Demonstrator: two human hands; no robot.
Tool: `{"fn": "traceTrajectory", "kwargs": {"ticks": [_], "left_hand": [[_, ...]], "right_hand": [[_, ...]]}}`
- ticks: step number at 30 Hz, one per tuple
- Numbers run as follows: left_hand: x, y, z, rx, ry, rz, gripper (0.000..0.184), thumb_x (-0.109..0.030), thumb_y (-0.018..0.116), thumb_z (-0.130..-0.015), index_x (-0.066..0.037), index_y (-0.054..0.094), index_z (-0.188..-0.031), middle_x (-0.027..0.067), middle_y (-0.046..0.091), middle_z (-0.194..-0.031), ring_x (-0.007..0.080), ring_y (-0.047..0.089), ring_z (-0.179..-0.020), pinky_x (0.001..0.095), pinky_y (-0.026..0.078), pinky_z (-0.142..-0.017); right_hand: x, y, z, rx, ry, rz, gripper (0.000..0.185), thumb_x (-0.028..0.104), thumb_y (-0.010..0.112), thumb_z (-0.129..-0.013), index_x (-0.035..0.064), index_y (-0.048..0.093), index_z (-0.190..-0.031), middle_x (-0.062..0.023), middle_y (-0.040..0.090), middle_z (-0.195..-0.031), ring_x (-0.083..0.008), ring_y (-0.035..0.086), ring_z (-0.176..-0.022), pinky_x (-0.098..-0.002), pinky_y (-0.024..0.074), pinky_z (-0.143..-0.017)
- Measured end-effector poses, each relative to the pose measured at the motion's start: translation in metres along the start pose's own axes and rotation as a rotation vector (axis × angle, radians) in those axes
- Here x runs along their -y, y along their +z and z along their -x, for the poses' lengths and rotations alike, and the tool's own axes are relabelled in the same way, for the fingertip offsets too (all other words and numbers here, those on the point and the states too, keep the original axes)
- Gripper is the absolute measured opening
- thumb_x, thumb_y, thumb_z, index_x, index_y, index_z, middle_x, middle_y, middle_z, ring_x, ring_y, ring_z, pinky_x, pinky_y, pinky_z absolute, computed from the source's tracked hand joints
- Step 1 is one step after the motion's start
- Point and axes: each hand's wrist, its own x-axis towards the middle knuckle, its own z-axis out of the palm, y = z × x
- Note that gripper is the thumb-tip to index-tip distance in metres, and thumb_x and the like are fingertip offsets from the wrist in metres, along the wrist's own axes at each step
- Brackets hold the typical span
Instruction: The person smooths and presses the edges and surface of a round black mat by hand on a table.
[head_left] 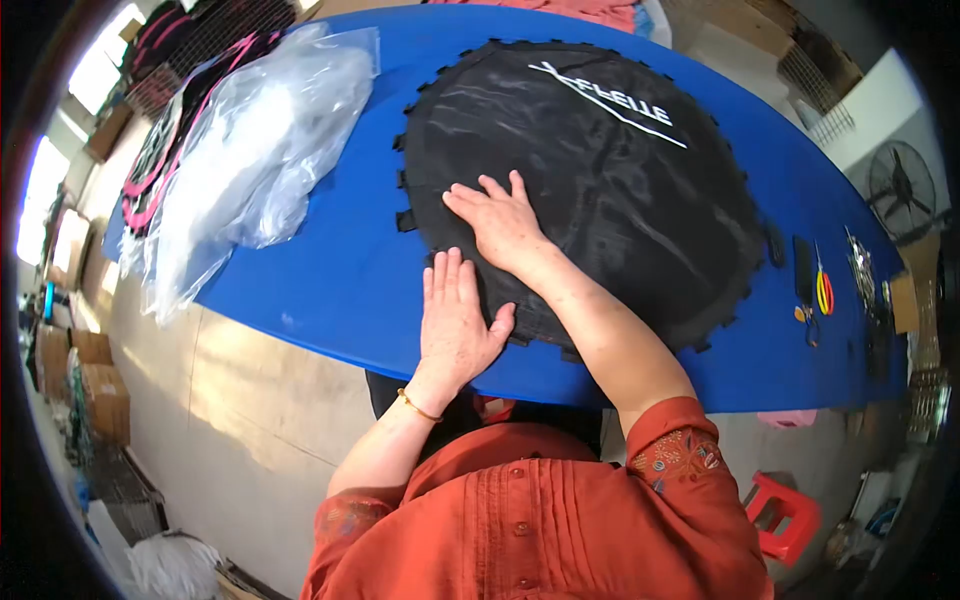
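Observation:
A large round black fabric sheet [640,210] with small tabs around its edge and white lettering near its far side lies spread on the blue table. My right hand [497,222] rests flat on the left part of the sheet, fingers spread. Nearer to me, my left hand [458,320] lies palm down at the sheet's lower left edge, its thumb out to the side. Neither hand holds anything.
Clear plastic bags [260,130] lie at the table's left beside pink-and-black items. On the right are yellow-handled scissors [824,290], a dark strip and small metal parts. A red stool [785,520] stands on the floor at lower right; a fan [900,185] is beyond.

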Motion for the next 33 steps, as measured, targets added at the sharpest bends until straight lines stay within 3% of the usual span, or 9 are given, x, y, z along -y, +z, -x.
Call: {"fn": "traceTrajectory", "kwargs": {"ticks": [9,23,29,33], "left_hand": [[0.003,0.004,0.001,-0.047,0.036,0.002,0.082,-0.038,0.075,-0.092,0.012,0.044,-0.15,0.0331,0.04,-0.163,0.0457,0.031,-0.158,0.0546,0.021,-0.132],[0.007,0.005,0.0,-0.054,0.056,-0.039,0.08,-0.04,0.071,-0.096,0.014,0.045,-0.149,0.0341,0.041,-0.162,0.0471,0.033,-0.156,0.0535,0.023,-0.131],[0.008,0.007,0.0,-0.051,0.063,-0.051,0.08,-0.04,0.07,-0.098,0.014,0.044,-0.15,0.034,0.041,-0.162,0.0469,0.033,-0.156,0.0531,0.023,-0.131],[0.009,0.008,-0.001,-0.053,0.062,-0.055,0.08,-0.041,0.069,-0.098,0.014,0.044,-0.15,0.0343,0.041,-0.163,0.0469,0.033,-0.156,0.0531,0.023,-0.131]], "right_hand": [[-0.06,-0.022,0.055,0.023,0.213,0.048,0.068,-0.002,0.056,-0.093,0.0221,0.056,-0.157,-0.0004,0.051,-0.166,-0.0334,0.042,-0.155,-0.0648,0.0175,-0.129],[-0.167,-0.074,0.249,-0.055,0.708,0.216,0.077,-0.012,0.051,-0.086,0.0206,0.056,-0.156,0.0003,0.053,-0.164,-0.0335,0.045,-0.153,-0.0651,0.0198,-0.128],[-0.138,-0.074,0.277,-0.108,0.687,0.226,0.076,-0.013,0.053,-0.084,0.0163,0.058,-0.154,-0.0039,0.056,-0.161,-0.0362,0.05,-0.148,-0.066,0.0242,-0.126],[-0.105,-0.067,0.279,-0.178,0.549,0.195,0.076,-0.014,0.056,-0.081,0.014,0.062,-0.151,-0.0085,0.062,-0.155,-0.0376,0.054,-0.144,-0.0658,0.025,-0.126]]}}
